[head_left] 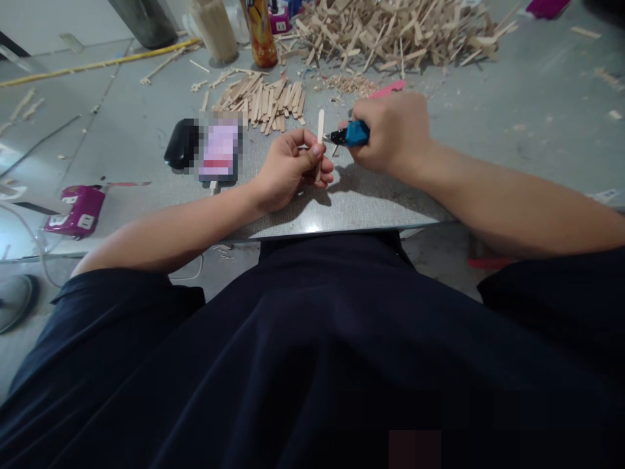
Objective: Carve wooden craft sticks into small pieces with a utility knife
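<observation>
My left hand (296, 163) pinches a thin wooden craft stick (321, 124) between thumb and fingers, its rounded end pointing up and away from me. Closed around a blue-and-black utility knife (355, 134) is my right hand (390, 130). The metal tip of the knife points left, at the side of the stick; whether it touches the wood I cannot tell. Just beyond my left hand lies a pile of craft sticks (273, 101). Small wood shavings (352, 85) are scattered past the knife, beside a pink strip (388, 88).
A large heap of wooden pieces (390, 32) covers the back of the grey table (512, 124). Left of my hand are a phone (219, 150) with a cable and a black case (181, 144). Bottles (261, 32) stand behind; a purple tape dispenser (81, 210) sits near the front edge.
</observation>
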`<state>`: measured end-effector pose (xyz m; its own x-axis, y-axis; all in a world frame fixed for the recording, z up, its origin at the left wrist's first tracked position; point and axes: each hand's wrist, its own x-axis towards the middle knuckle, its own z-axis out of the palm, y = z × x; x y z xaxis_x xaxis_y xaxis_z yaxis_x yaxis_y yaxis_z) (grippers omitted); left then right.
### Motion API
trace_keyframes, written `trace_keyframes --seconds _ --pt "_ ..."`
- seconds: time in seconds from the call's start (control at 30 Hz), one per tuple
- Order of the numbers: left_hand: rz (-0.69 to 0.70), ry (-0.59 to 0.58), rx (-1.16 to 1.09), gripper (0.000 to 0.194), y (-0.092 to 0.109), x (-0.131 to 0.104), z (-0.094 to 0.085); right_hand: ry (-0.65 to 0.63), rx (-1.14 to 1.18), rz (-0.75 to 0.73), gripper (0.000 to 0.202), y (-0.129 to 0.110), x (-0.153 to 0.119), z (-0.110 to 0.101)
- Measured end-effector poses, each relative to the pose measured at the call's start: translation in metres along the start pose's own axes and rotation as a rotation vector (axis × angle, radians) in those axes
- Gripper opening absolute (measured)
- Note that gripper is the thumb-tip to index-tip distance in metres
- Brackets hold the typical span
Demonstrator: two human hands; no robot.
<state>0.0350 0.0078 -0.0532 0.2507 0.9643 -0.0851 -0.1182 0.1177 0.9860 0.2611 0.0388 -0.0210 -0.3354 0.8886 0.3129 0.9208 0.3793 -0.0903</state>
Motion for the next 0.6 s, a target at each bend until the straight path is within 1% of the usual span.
trace_keyframes --seconds 0.2,0.4,0.53,0.6 --pt "0.013 -0.009 0.001 0.028 -0.0009 -0.0008 -0.0001 -0.046 0.027 0.029 0.054 -0.0035 -0.0022 -0.0024" --pt "-0.005 0.014 0.007 0.030 0.0001 -0.0009 0.0002 -0.104 0.152 0.119 0.065 -0.0051 -0.0023 -0.0024" --pt "0.015 -0.003 0.002 0.029 0.0000 0.0001 0.0001 -0.048 0.144 0.057 0.063 -0.0018 -0.0016 0.0006" --pt "0.023 -0.019 0.000 0.027 -0.0001 0.0002 0.0002 -0.042 0.121 0.033 0.062 -0.0002 -0.0012 0.0020"
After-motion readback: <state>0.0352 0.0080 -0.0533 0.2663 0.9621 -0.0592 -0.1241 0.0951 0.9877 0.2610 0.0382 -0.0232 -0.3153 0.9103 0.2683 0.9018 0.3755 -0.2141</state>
